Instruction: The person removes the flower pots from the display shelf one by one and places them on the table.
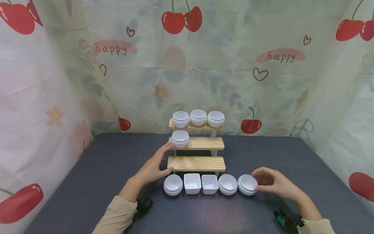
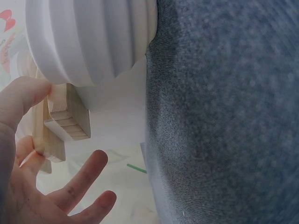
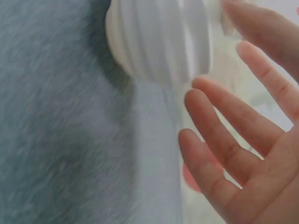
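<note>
Right hand [image 1: 273,183]: grip apart, straight fingers just beside the rightmost bowl [image 1: 247,184] on the table [image 1: 257,216] (contact unclear). Left hand [image 1: 152,166]: spread, touching the wooden stand [image 1: 196,163]. Best: pinch lightly across the bowl, lift it level.

The bare left hand [image 1: 150,167] had a creased beige fabric sleeve [image 1: 117,214] and a small black wrist-worn device [image 1: 144,205] toward seven o'clock in the head view; the bare right hand [image 1: 276,183], a matching beige fabric sleeve [image 1: 318,227] and black wrist strap [image 1: 295,221] with a teal patch [image 1: 280,220] toward four.
</note>
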